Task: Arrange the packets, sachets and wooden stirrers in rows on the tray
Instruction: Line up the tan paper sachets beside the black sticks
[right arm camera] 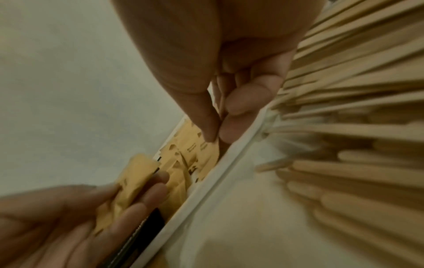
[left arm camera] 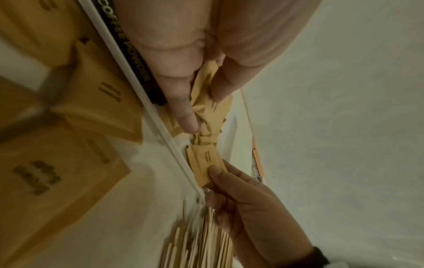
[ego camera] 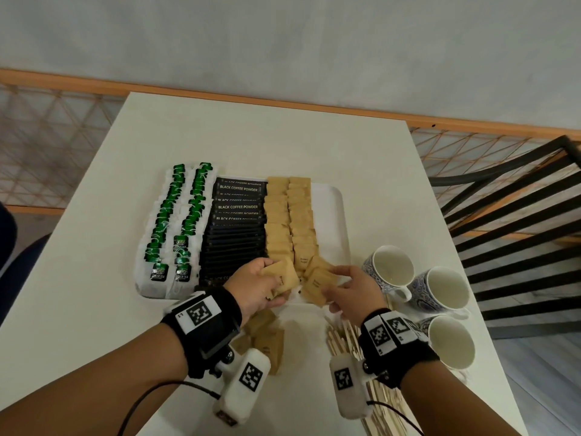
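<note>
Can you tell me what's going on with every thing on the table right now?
Left hand: grips a bunch of brown sachets.
Right hand: pinches one brown sachet over the tray.
Tea bags: in two rows on the tray.
Coffee packets: one row.
Sugar rows: two, unfinished.
Stirrers: loose on the table.
Cups: empty, lying tilted.

Soft even light overhead; wrist views dim, blurred, warped at edges.

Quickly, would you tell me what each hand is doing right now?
Left hand: grips a bunch of brown paper sugar sachets.
Right hand: pinches one brown paper sachet.
</note>
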The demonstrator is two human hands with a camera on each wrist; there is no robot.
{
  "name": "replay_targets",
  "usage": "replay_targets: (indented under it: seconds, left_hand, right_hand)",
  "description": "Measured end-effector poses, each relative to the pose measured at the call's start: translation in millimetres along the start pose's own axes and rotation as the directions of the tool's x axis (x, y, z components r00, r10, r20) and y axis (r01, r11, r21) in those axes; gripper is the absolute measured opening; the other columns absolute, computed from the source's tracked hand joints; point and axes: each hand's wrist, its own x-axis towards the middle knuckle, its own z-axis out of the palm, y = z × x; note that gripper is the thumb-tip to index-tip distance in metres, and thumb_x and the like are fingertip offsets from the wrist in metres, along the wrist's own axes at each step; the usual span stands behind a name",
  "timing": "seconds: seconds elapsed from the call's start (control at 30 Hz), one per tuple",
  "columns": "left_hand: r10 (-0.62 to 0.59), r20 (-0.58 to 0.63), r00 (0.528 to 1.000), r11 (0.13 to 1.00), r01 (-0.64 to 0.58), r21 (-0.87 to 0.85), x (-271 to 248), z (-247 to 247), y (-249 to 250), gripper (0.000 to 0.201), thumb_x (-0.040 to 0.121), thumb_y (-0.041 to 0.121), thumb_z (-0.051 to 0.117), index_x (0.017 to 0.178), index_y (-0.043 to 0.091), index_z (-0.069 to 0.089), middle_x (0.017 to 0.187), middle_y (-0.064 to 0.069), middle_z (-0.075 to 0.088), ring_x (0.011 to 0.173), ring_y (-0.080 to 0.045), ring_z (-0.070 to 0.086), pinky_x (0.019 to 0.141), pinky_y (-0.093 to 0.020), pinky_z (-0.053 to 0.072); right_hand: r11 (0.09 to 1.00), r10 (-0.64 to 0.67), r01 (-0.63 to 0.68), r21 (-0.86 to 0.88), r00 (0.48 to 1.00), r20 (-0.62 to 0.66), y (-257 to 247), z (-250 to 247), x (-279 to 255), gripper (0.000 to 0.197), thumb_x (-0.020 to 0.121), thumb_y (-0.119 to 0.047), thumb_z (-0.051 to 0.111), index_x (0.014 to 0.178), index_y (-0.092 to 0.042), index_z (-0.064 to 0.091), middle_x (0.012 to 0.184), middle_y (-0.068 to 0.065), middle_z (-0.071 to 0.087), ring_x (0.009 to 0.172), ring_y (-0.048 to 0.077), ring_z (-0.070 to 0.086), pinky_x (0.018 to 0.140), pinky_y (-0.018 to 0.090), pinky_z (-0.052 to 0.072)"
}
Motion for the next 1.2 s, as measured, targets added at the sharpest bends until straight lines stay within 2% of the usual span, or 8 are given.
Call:
replay_targets:
  seconds: [0.1, 0.23, 0.33, 0.47, 0.57, 0.67, 0.93, 1.2]
  left_hand:
    - [-0.014, 0.029, 0.999, 1.000, 0.014, -0.004, 3, 8, 1, 0.028, 0.093, -0.008, 0.045, 0.105, 0.014, 0.057, 0.118, -0.019, 0.056, 0.090, -0.030, 0.065, 0.061, -0.027, 0.059]
    - [-0.042, 0.051, 0.998, 0.999, 0.042, 0.003, 9, 14, -1, 0.036, 0.092, -0.009, 0.045, 0.120, 0.011, 0.055, 0.118, -0.020, 0.060, 0.101, -0.035, 0.065, 0.088, -0.047, 0.054]
    - [-0.058, 0.060, 0.997, 0.998, 0.056, 0.025, 10, 17, -2, 0.032, 0.093, -0.009, 0.045, 0.109, 0.016, 0.057, 0.111, -0.018, 0.063, 0.095, -0.034, 0.067, 0.080, -0.039, 0.058]
    - [-0.040, 0.071, 0.997, 0.995, 0.034, 0.090, 9, 17, -5, 0.032, 0.094, -0.007, 0.044, 0.100, 0.021, 0.058, 0.101, -0.014, 0.064, 0.087, -0.030, 0.067, 0.064, -0.030, 0.058]
    - [-0.035, 0.073, 0.997, 0.996, 0.028, 0.089, 7, 15, -5, 0.031, 0.094, -0.007, 0.043, 0.097, 0.020, 0.057, 0.097, -0.013, 0.062, 0.084, -0.029, 0.066, 0.072, -0.035, 0.057]
    - [-0.040, 0.085, 0.996, 0.997, 0.033, 0.074, 7, 12, -5, 0.032, 0.094, -0.009, 0.042, 0.096, 0.018, 0.057, 0.098, -0.014, 0.061, 0.080, -0.027, 0.066, 0.065, -0.030, 0.057]
    - [0.002, 0.026, 1.000, 0.999, -0.003, 0.050, 7, -6, 4, 0.039, 0.089, -0.017, 0.039, 0.105, 0.015, 0.055, 0.103, -0.015, 0.060, 0.081, -0.022, 0.066, 0.063, -0.025, 0.058]
    - [0.082, -0.075, 0.994, 0.995, -0.077, 0.065, 9, -18, 10, 0.034, 0.084, -0.009, 0.060, 0.104, 0.017, 0.053, 0.100, -0.011, 0.061, 0.089, -0.023, 0.065, 0.072, -0.031, 0.059]
  right_hand:
    - [0.988, 0.008, -0.013, -0.156, 1.000, -0.029, 0, 1, 7, 0.043, 0.079, -0.023, 0.069, 0.117, -0.024, 0.051, 0.086, 0.003, 0.070, 0.069, 0.015, 0.068, 0.065, 0.028, 0.056]
    - [0.969, 0.012, -0.027, -0.247, 0.998, -0.061, 0, 4, 12, 0.063, 0.071, -0.035, 0.072, 0.125, -0.021, 0.043, 0.104, 0.004, 0.065, 0.089, 0.022, 0.066, 0.083, 0.037, 0.055]
    - [0.964, -0.014, -0.002, -0.266, 0.998, -0.058, -2, 5, 12, 0.063, 0.074, -0.034, 0.072, 0.128, -0.020, 0.043, 0.105, 0.003, 0.065, 0.092, 0.019, 0.064, 0.081, 0.030, 0.051]
    - [0.962, -0.074, 0.056, -0.267, 0.995, -0.061, -6, 7, 15, 0.055, 0.075, -0.026, 0.074, 0.122, -0.021, 0.047, 0.085, -0.006, 0.061, 0.080, 0.010, 0.059, 0.077, 0.029, 0.050]
    - [0.960, -0.141, 0.123, -0.252, 0.988, -0.055, -8, 9, 20, 0.053, 0.074, -0.022, 0.075, 0.119, -0.022, 0.047, 0.088, -0.007, 0.053, 0.079, 0.007, 0.055, 0.073, 0.025, 0.048]
    - [0.949, -0.205, 0.190, -0.253, 0.978, -0.034, -10, 13, 23, 0.049, 0.074, -0.023, 0.074, 0.116, -0.026, 0.048, 0.095, -0.009, 0.054, 0.081, 0.004, 0.055, 0.070, 0.022, 0.047]
    - [0.940, -0.233, 0.216, -0.265, 0.972, -0.034, -12, 16, 25, 0.059, 0.077, -0.026, 0.071, 0.128, -0.027, 0.041, 0.085, -0.009, 0.057, 0.081, 0.008, 0.058, 0.077, 0.031, 0.052]
    - [0.940, -0.241, 0.229, -0.253, 0.970, -0.017, -10, 14, 25, 0.065, 0.076, -0.025, 0.072, 0.132, -0.027, 0.040, 0.087, -0.008, 0.055, 0.081, 0.005, 0.057, 0.071, 0.023, 0.047]
